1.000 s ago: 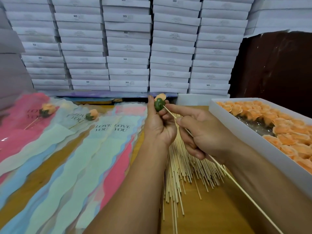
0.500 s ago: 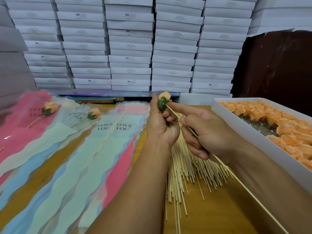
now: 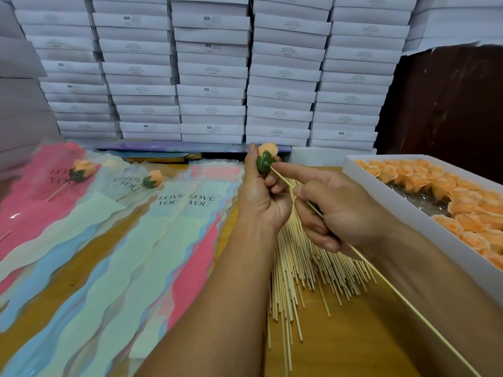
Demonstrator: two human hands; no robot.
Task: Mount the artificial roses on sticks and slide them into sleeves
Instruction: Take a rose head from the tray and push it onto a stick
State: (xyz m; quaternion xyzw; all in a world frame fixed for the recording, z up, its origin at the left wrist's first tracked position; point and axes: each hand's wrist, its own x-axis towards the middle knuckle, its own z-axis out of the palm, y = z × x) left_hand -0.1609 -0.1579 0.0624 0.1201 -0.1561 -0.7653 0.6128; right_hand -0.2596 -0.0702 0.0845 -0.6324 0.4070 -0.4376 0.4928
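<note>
My left hand grips an orange rose by its green base, held up above the table. My right hand pinches a thin wooden stick whose tip meets the green base; my index finger lies along the stick. A pile of loose sticks lies under both hands. Pastel sleeves printed "LOVE YOU" fan out on the left. Two sleeved roses on sticks lie on the far-left sleeves.
A white box full of orange rose heads stands at the right. Stacks of white cartons wall off the back of the wooden table. A dark brown panel stands at the back right.
The hands and rose have stayed nearly in place; the stick tip stays at the rose's green base. The view has shifted slightly.
</note>
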